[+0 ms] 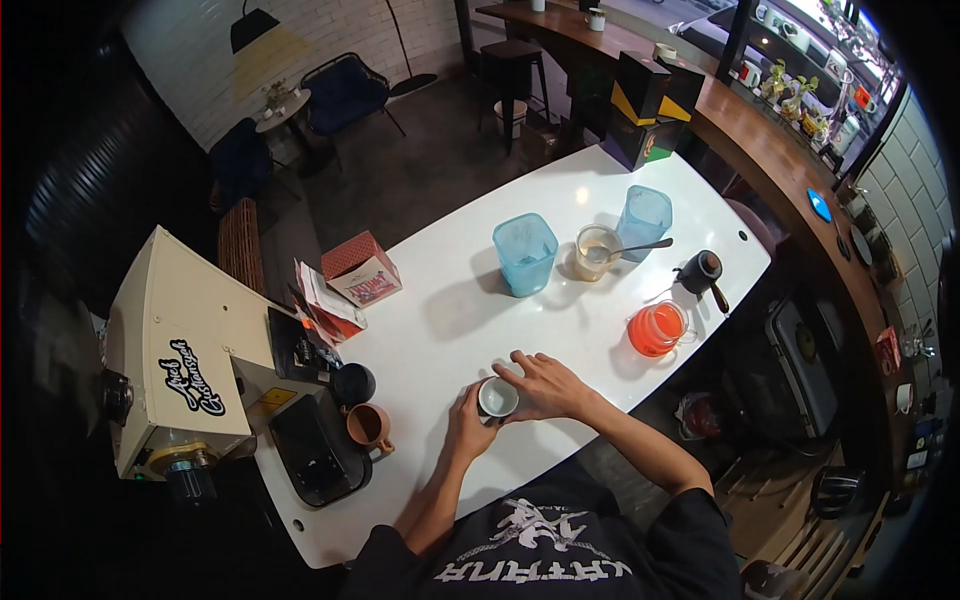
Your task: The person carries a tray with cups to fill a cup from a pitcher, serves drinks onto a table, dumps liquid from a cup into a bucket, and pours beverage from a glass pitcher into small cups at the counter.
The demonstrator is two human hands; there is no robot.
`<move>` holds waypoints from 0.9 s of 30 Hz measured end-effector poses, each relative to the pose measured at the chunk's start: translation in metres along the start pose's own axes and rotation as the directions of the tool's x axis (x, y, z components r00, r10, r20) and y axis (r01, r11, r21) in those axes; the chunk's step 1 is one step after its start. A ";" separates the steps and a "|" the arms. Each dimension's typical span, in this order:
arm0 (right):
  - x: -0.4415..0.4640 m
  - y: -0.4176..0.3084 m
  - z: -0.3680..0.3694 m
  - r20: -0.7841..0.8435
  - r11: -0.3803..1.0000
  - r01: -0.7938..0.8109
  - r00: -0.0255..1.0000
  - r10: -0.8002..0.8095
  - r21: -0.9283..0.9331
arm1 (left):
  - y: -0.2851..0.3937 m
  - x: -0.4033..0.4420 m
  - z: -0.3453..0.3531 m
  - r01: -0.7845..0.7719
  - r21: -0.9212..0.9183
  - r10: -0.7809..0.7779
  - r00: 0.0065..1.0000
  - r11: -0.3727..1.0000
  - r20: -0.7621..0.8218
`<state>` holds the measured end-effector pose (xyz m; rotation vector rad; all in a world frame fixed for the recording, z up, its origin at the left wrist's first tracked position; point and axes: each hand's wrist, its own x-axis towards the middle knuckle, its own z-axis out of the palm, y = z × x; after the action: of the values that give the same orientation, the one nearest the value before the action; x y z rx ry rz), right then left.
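A small cup with a pale inside (498, 398) is at the front middle of the white table (440, 320). My left hand (470, 428) wraps round its left side. From the right, my right hand (548, 388) curves about the cup, thumb low at its side and a finger near the rim. Whether the cup's base rests on the table is hidden. To the left are a brown mug (368, 427) and a dark cup (353, 383), both beside a black flat-topped device (318, 455).
Two blue translucent containers (525, 254), a glass jar with a spoon (596, 252), a glass pitcher of red liquid (656, 330) and a black handled pot (700, 272) stand farther right. A cream grinder-like machine (190, 350) and a red box (362, 270) are left. Black boxes (648, 110) stand behind.
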<state>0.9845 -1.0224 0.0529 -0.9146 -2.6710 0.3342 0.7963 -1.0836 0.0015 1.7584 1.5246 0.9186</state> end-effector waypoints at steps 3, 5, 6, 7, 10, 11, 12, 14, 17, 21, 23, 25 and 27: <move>-0.005 0.010 -0.005 -0.035 1.000 -0.002 0.999 0.002 -0.017 | 0.002 0.002 0.005 -0.007 -0.020 0.006 1.000 1.000 -0.017; -0.007 0.014 -0.004 -0.073 1.000 -0.001 0.997 -0.002 -0.028 | 0.002 0.004 0.008 -0.006 -0.028 0.006 1.000 1.000 -0.018; -0.008 0.015 -0.001 -0.077 0.999 0.006 0.997 -0.009 -0.041 | 0.001 0.005 0.009 0.004 -0.029 -0.004 1.000 1.000 -0.006; -0.008 0.017 0.000 -0.081 0.998 0.012 0.997 -0.017 -0.055 | 0.000 0.006 0.010 0.013 -0.030 -0.013 1.000 0.999 0.004; -0.007 0.015 0.001 -0.025 0.996 -0.003 1.000 0.001 -0.089 | 0.000 0.010 0.012 0.029 -0.053 -0.027 0.999 0.998 0.035; -0.008 0.014 0.002 -0.025 0.996 -0.002 1.000 0.000 -0.085 | -0.001 0.011 0.012 0.032 -0.050 -0.030 0.999 0.998 0.035; -0.009 0.013 0.002 -0.034 0.996 -0.002 0.999 -0.001 -0.090 | -0.002 0.012 0.012 0.014 -0.028 -0.013 0.999 1.000 0.040; -0.009 0.011 0.004 -0.043 0.996 -0.004 0.999 0.000 -0.090 | -0.003 0.012 0.012 -0.001 -0.004 0.001 0.999 1.000 0.050; -0.012 0.009 0.003 -0.025 0.994 -0.029 0.999 0.026 -0.109 | 0.004 0.013 0.011 -0.012 0.013 0.011 0.999 1.000 0.052; -0.014 0.007 0.000 -0.016 0.994 -0.068 0.998 0.067 -0.083 | 0.003 0.014 0.012 -0.010 0.011 0.010 0.998 1.000 0.058; -0.017 0.007 -0.004 -0.056 0.992 -0.080 0.996 0.075 -0.093 | 0.003 0.014 0.012 0.007 0.009 -0.007 0.998 1.000 0.067; -0.022 0.004 -0.014 -0.070 0.994 -0.101 0.993 0.098 -0.042 | 0.006 0.014 0.013 -0.017 0.026 0.015 0.997 1.000 0.074; -0.030 0.002 -0.030 -0.147 0.987 -0.158 0.976 0.159 0.018 | 0.017 0.016 0.008 -0.037 0.043 0.034 0.996 0.998 0.080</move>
<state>1.0188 -1.0365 0.0744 -1.1094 -2.4678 0.2966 0.8137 -1.0698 0.0122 1.8367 1.4780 0.8281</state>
